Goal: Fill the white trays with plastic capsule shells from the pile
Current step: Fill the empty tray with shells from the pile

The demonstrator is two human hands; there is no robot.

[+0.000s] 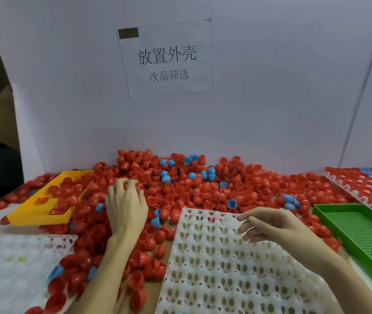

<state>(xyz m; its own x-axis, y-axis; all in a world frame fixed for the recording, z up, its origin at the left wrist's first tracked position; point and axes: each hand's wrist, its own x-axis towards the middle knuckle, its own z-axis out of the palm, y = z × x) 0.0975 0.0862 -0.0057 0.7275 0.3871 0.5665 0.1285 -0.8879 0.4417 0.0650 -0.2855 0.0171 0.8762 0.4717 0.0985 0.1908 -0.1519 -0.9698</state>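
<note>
Left grip (125, 202): fingers curled down into the pile of capsule shells (180, 189), knuckles up; whether a shell was already pinched under the fingertips could not be told.

Right grip (268, 225): fingers loosely bent, resting over the far edge of the central white tray (225, 268); it appeared to steady the tray, and no shell was visible in it.

Central white tray: lay on the counter (164, 252) directly in front of the person, its far edge touching the pile. Every visible cup stood vacant. Judged not yet begun.

Left white tray (10, 264): near the lower left, partly overlain by loose shells at its right edge; cups appeared unfilled, though the surface was blurred.

Filled tray (366, 184): far right, against the backdrop, rows packed with red shells, with some blue ones at its far edge. Judged complete.

Pile: mostly red shells with scattered blue, heaped along the white backdrop and spilling towards the person; ample stock remained.

Yellow tray (42, 214): left of the pile, tilted, holding red shells.

Green tray (361, 232): right of the central tray, perforated floor, nothing seen in it.

Progress overall: one tray done, at least two outstanding.
</note>
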